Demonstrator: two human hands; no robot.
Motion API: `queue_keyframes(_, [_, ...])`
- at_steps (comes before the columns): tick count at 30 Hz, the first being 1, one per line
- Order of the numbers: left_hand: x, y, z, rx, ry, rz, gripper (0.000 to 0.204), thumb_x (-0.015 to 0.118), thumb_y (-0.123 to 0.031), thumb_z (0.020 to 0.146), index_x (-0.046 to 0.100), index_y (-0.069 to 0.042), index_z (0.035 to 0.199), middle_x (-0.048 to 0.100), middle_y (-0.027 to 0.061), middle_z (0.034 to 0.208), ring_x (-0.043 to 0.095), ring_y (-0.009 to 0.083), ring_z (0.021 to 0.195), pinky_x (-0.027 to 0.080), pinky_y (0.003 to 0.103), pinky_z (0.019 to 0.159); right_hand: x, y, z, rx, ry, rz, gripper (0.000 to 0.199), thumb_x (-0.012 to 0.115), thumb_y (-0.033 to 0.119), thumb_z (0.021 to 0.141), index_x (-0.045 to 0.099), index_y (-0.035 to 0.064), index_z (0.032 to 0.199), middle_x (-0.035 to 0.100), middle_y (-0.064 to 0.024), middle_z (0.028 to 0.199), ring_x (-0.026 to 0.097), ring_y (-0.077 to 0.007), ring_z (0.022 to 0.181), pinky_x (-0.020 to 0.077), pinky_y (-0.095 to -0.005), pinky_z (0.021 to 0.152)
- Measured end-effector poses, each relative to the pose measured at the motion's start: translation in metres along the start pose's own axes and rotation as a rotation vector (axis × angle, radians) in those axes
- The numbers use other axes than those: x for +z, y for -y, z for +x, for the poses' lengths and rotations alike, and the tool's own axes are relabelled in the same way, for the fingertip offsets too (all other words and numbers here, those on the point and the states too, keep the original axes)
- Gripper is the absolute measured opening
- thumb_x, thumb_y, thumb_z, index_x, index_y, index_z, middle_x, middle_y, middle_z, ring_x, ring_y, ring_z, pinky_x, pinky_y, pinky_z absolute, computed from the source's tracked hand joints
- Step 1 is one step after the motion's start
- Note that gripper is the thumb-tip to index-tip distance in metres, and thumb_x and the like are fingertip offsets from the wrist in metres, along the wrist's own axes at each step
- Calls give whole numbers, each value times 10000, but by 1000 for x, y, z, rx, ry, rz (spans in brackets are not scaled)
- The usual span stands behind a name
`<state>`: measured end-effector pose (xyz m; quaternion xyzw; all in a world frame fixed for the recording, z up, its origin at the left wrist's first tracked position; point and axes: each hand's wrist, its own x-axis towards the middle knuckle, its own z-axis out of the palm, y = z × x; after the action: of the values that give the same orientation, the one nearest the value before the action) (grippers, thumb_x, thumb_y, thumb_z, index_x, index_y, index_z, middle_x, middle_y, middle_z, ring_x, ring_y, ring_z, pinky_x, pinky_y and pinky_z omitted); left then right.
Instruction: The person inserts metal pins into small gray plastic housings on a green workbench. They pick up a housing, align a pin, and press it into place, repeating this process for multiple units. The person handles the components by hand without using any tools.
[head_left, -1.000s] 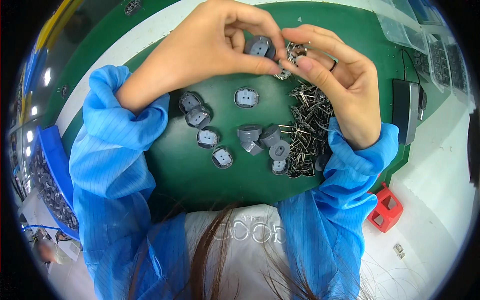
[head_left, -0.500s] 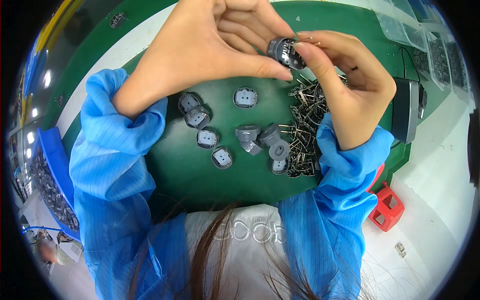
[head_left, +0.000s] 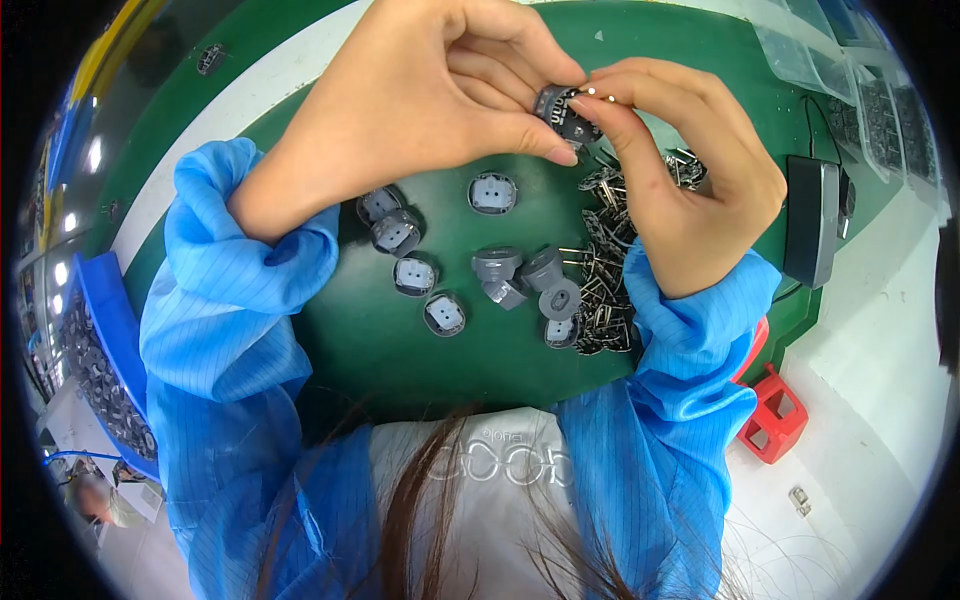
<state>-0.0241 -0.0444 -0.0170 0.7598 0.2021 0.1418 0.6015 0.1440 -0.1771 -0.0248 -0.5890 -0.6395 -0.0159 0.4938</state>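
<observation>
cap (head_left: 563,116) sits pinched in the left hand (head_left: 420,95) above the table (head_left: 375,365); the right hand (head_left: 720,210) pinches metal pins (head_left: 591,91) at the cap's rim, where a slanted push could bend them or make it slip.

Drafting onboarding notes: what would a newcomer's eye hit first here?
Probably the dark round housing in the left grip, top centre, with the right grip at its edge. Next, the heap of metal parts on the green table, right of centre; then the red stool, lower right.
</observation>
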Motion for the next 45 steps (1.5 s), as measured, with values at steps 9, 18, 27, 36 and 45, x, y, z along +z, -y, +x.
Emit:
queue_keyframes(9, [11,-1,-5,-42,-53,-101,309,771,79,859,691,67,1157,741,151,1131,741,189,1018,595,299,937,9,10,-7,41,-124,-174,192,810,-120,754,763,1,895,758,-109,915,740,-188,821,594,-286,723])
queue_keyframes(18, [10,-3,-4,-139,-44,-320,286,714,21,909,674,63,1189,724,131,1152,722,157,1018,562,266,932,5,10,-6,-39,-73,-122,222,781,-131,798,753,-14,985,750,-137,973,735,-213,898,592,-304,795])
queue_keyframes(27, [8,8,-5,-69,-117,-156,265,702,42,883,685,42,1147,729,99,1124,718,135,993,569,266,895,8,9,-7,576,293,678,352,554,14,1045,546,-113,1373,670,-143,1264,639,-186,1139,507,-320,1000])
queue_keyframes(36, [-4,-5,2,-14,-10,-104,262,742,11,877,716,55,1134,750,166,1042,741,195,935,602,302,856,4,0,-3,702,271,926,366,603,30,1031,567,-115,1365,685,-183,1244,682,-244,1134,556,-351,987])
queue_keyframes(45, [1,-12,3,141,-77,-105,295,723,74,855,720,79,1150,754,198,1045,757,219,953,631,308,868,-2,3,-1,576,123,589,274,706,-43,941,640,-97,1201,712,-179,1157,708,-235,1071,587,-347,945])
